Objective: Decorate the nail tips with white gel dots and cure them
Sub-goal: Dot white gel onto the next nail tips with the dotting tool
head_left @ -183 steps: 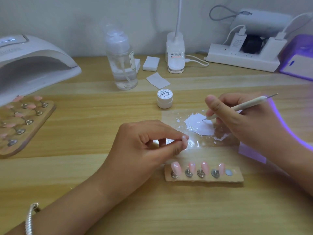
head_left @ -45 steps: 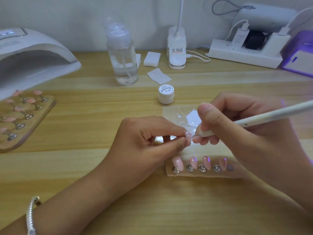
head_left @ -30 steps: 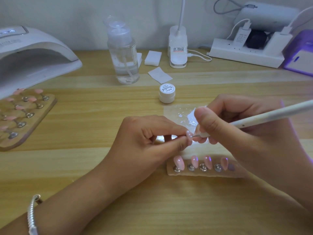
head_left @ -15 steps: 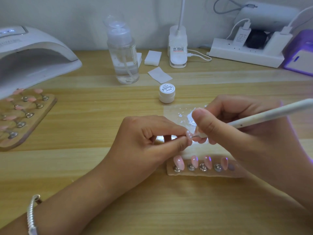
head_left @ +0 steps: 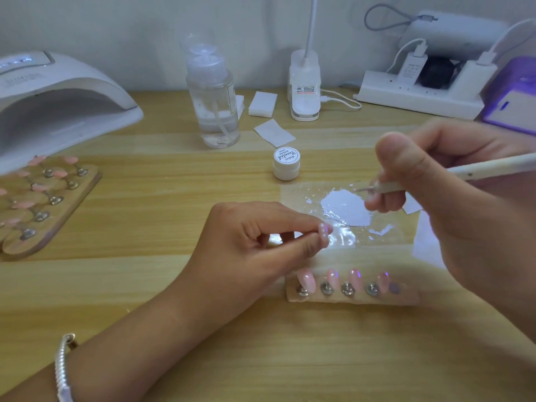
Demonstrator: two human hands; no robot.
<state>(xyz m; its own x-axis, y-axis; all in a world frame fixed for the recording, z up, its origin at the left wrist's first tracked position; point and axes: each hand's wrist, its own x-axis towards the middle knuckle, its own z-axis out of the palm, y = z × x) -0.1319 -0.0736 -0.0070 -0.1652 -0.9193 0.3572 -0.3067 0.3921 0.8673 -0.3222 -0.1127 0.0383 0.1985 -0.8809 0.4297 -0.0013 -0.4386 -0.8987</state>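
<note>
Now four nail tips [head_left: 332, 277] on holder [head_left: 407, 299], one tip [head_left: 324, 229] in left hand [head_left: 255, 242].

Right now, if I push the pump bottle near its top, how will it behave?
The bottle is tall on a narrow base, so a high push would probably tip it rather than slide it. Liquid fills only its lower part, which likely steadies it a little. Smooth clear wall: possibly slippery.
</note>
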